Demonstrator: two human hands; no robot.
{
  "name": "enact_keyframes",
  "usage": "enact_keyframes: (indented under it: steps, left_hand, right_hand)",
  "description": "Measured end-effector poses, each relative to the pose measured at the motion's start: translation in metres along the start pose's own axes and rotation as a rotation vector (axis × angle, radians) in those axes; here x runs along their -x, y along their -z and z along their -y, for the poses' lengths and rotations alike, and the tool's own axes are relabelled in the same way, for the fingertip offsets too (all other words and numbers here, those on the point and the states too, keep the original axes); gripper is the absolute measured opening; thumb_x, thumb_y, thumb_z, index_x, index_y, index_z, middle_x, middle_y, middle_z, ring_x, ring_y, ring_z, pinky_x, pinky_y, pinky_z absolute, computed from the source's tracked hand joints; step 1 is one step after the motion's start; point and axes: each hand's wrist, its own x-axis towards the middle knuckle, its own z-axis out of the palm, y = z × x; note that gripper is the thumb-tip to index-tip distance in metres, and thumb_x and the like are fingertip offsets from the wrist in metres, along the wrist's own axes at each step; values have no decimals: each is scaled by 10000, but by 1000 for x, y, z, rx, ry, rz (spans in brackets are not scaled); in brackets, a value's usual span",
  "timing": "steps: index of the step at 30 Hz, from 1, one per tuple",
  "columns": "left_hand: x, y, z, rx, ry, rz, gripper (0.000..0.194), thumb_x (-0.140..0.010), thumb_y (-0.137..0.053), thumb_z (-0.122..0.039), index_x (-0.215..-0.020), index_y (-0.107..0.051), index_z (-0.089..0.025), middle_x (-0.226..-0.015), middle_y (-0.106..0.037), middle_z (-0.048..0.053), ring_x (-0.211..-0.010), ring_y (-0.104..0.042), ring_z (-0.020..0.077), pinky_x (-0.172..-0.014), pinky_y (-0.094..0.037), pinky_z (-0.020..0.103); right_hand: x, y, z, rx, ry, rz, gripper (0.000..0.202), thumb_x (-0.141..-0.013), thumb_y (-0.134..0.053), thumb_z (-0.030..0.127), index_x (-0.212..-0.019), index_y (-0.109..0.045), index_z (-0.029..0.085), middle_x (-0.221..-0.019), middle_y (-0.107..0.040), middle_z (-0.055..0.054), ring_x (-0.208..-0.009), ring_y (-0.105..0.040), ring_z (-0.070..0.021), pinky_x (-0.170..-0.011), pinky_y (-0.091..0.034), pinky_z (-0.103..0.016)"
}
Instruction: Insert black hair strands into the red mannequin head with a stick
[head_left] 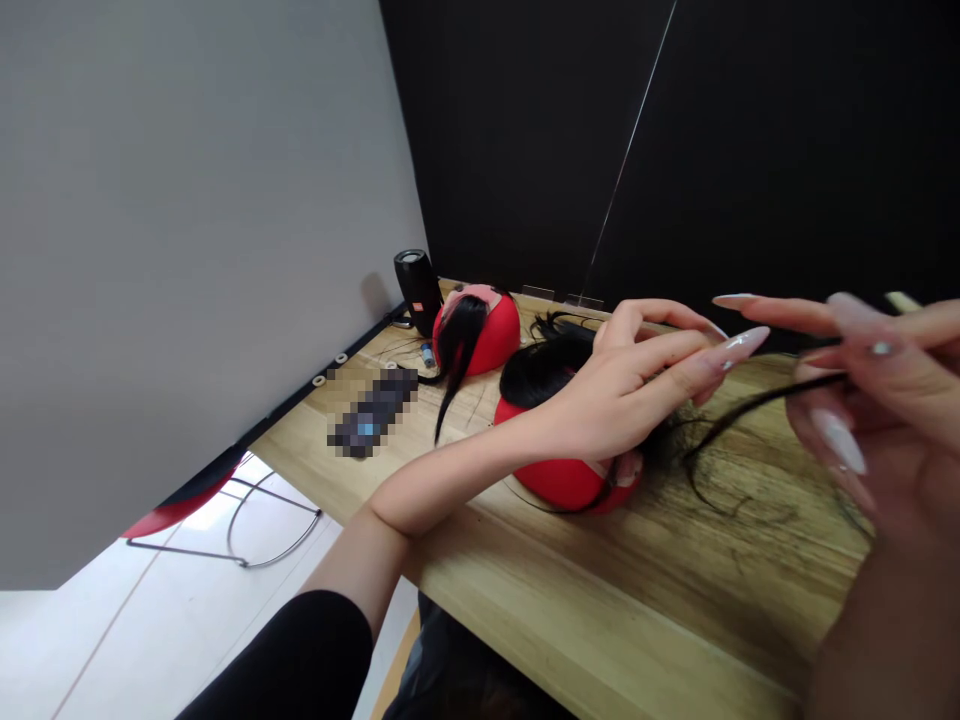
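Two red dome-shaped head forms bear black hair; the nearer red form (551,470) lies under my left hand and forearm. My left hand (637,390) reaches over it, thumb and fingers pinched at one end of a thin dark hair strand. At the right, my right hand (885,370) is closed on a lock of black hair (739,408) that curves down to the left. A pale stick-like tip (904,300) shows above the right fingers; its kind is unclear. Black hair (536,372) covers the near form's top. Part of the right hand is blurred.
On the wooden table (480,560) stand the farther red form (499,335) with a long black lock and a black cylindrical speaker (417,290). A pixelated dark object (375,412) lies at the left. Loose hairs lie at the right. A grey panel (187,250) and black wall (540,130) enclose the table.
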Motion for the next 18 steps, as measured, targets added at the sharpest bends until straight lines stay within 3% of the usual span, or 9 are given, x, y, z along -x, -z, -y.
enact_keyframes:
  steps: [5, 9, 14, 18]
  left_hand:
    - [1, 1, -4, 2, -57, 55, 297, -997, -449, -239, -764, -621, -175, -1102, -638, 59, -1197, -536, 176, -1125, -404, 330]
    - [17, 15, -3, -233, -52, 17, 223, -975, -521, -309, -1081, -626, -144, -1181, -637, 91, -1196, -538, 195, -1117, -397, 387]
    - [84, 57, 33, -934, 145, -68, 483, -957, -507, -379, -1330, -506, -74, -1394, -505, 214, -1328, -435, 319, -1140, -362, 499]
    - [156, 92, 77, -1318, 536, -20, 647, -932, -495, -426, -1351, -459, 67, -1463, -389, 327, -1407, -316, 443, -1167, -254, 595]
  right_hand:
    - [-2, 3, 2, -269, -52, 45, 234, -819, -735, 386, -729, -637, 193, -672, -631, -18, -239, -345, -69, -156, -142, -227]
    - [-5, 6, 1, -291, -35, 24, 295, -784, -774, 410, -668, -626, 183, -513, -509, 5, -265, -349, -79, -194, -144, -221]
    - [-10, 15, -10, -253, 30, -24, 325, -654, -874, 419, -652, -669, 167, -421, -476, 16, -272, -376, -100, -270, -295, -267]
    - [-11, 17, -13, -229, 62, -66, 332, -590, -906, 428, -639, -696, 175, -455, -525, 5, -290, -379, -75, -295, -337, -260]
